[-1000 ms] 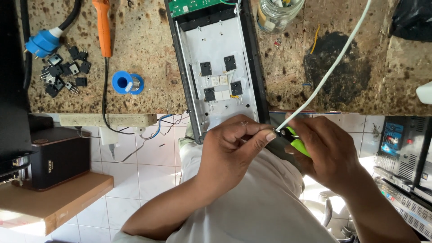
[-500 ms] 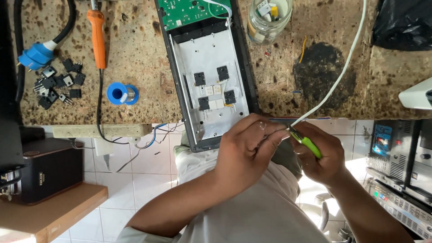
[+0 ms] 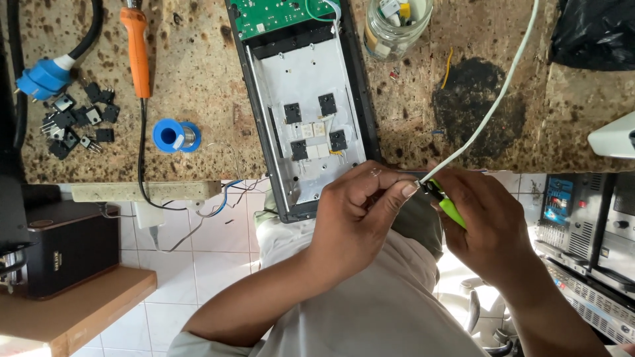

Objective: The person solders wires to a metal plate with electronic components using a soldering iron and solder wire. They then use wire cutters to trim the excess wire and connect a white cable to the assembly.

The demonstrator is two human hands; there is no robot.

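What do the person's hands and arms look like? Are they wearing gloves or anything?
No gloves. The left hand and right hand are both bare, with short nails. The forearms are bare too, with no watch or bracelet in view. A thin ring seems to sit on a left finger, though it is too small to be sure. A light, pale sleeve shows only near the left elbow.

A speckled brown stone bench [image 3: 198, 86] is seen above a white-tiled floor [image 3: 198, 264]. A wooden shelf [image 3: 73, 307] is set at the lower left, lit by daylight.
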